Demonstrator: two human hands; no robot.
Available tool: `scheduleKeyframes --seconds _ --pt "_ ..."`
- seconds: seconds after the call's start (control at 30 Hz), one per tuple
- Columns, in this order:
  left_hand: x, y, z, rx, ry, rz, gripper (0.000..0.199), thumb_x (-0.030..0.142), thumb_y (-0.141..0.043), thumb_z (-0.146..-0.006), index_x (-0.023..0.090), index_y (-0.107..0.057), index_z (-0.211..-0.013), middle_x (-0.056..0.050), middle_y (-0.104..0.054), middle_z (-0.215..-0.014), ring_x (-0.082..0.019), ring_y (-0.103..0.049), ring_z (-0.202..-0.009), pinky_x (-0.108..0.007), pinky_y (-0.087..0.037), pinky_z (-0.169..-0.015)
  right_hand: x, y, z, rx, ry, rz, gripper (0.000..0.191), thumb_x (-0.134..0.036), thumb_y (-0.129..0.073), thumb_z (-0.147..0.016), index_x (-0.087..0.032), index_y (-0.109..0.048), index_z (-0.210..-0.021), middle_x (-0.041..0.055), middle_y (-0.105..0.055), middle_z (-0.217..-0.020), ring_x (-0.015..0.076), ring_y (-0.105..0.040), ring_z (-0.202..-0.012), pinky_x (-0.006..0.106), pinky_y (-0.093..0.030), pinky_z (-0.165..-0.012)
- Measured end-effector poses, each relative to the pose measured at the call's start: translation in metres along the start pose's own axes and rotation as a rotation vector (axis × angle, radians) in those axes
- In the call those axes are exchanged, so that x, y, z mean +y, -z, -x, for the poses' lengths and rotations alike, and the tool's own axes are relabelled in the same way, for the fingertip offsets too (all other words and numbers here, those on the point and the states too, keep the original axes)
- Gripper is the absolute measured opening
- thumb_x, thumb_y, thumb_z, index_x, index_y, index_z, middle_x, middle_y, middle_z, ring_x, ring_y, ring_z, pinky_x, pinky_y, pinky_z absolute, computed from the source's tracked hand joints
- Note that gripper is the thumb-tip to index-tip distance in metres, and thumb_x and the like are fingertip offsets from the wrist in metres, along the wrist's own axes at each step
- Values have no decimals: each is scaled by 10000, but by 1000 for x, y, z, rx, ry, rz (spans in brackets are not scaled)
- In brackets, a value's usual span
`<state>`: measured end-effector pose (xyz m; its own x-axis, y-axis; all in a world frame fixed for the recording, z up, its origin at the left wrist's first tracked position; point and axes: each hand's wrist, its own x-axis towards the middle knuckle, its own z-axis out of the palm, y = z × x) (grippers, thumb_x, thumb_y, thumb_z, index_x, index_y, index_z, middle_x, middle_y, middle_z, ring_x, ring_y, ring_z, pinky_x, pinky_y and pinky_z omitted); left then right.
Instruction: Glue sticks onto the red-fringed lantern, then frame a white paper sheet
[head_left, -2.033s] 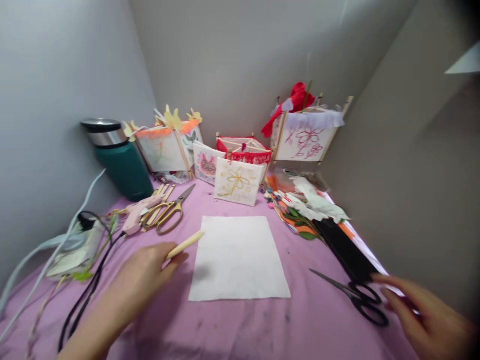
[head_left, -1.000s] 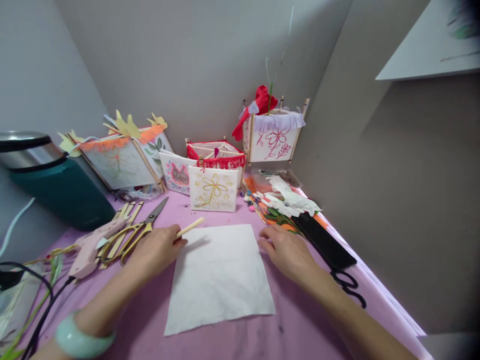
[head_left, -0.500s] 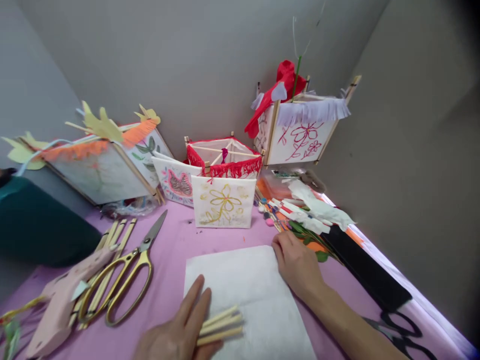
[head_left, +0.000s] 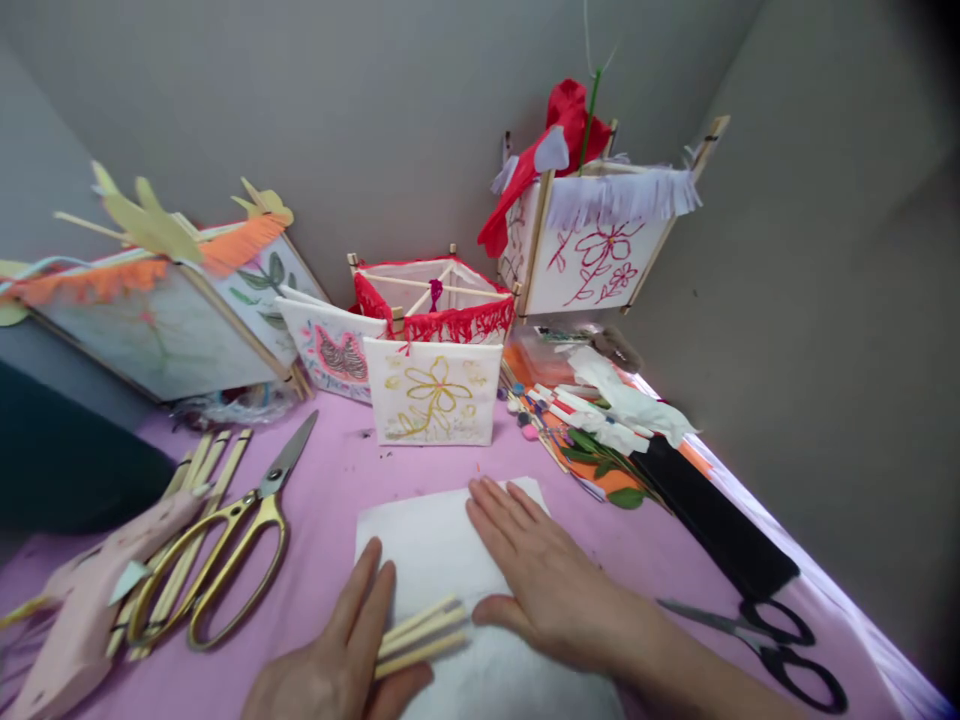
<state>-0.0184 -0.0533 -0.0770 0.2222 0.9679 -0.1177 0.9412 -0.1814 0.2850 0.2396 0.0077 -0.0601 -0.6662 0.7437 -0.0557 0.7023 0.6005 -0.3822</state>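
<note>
A sheet of white paper or cloth (head_left: pixel 420 535) lies on the pink-purple tablecloth in front of me. At its left edge is my left hand (head_left: pixel 330 645), two fingers stretched onto the sheet, with several short wooden sticks (head_left: pixel 424 640) held between fingers and thumb. The sticks' tips point right, over the sheet. Flat across the sheet's upper right lies my right hand (head_left: pixel 536 575), fingers extended and nothing in it. Beyond the sheet stands a white panel with a yellow flower drawing (head_left: pixel 435 392).
Gold-handled scissors (head_left: pixel 229 560), a pink glue gun (head_left: pixel 97 600) and bundled sticks (head_left: pixel 225 480) lie left. Dark scissors (head_left: pixel 765 640), a black strip (head_left: pixel 712 510) and leaves (head_left: pixel 626 497) lie right. Decorated lanterns (head_left: pixel 442 290) stand behind, one red-and-white (head_left: pixel 600 235) at right.
My right hand has moved left from the sheet's top right corner and now lies flat on it. My left hand keeps the sticks. The view has shifted slightly.
</note>
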Motion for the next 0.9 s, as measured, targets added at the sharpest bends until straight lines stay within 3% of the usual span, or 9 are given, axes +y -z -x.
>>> scheduleKeyframes --seconds 0.17,0.3,0.37,0.53,0.77,0.9 --pt "13 24 -2 37 39 16 567 504 -575 -762 289 -531 -1285 -62 -400 -1446 -282 -626 -1045 -362 -542 -808 6 -4 1 115 -133 113 777 -535 -437 -892 -42 -232 -1457 209 -118 -1517 299 -79 -1410 511 -165 -1135" --pt "3 37 -10 222 68 24 395 443 -466 -857 258 -615 -1173 -46 -543 -1334 -224 -576 -1126 -321 -456 -946 -6 -10 3 162 23 106 757 -520 -456 -889 -67 -247 -1458 191 -130 -1521 293 -61 -1414 522 -158 -1139" --pt "-4 41 -15 260 66 -8 362 399 -466 -861 255 -626 -1153 -34 -578 -1294 -215 -590 -1095 -312 -449 -940 -12 -13 6 105 96 81 764 -541 -460 -882 -70 -266 -1452 180 -142 -1522 281 -62 -1415 499 -142 -1150" --pt "-17 46 -24 249 -10 -114 337 349 -446 -872 270 -632 -1141 -12 -637 -1200 -209 -627 -991 -315 -470 -866 -12 -18 11 57 99 80 747 -529 -446 -895 -58 -272 -1448 170 -123 -1527 259 -60 -1417 461 -115 -1164" --pt "-11 48 -27 152 -65 -195 404 261 -438 -861 315 -575 -1237 9 -535 -1345 -200 -646 -980 -310 -491 -830 -4 -22 11 102 131 57 680 -481 -454 -906 -112 -282 -1451 137 -162 -1528 241 -94 -1416 466 -157 -1156" --pt "-7 47 -27 110 -49 -252 403 315 -417 -867 321 -573 -1238 30 -489 -1385 -215 -648 -987 -318 -509 -805 -16 -19 16 115 160 61 710 -483 -486 -893 -97 -277 -1451 150 -156 -1529 248 -69 -1418 456 -116 -1161"
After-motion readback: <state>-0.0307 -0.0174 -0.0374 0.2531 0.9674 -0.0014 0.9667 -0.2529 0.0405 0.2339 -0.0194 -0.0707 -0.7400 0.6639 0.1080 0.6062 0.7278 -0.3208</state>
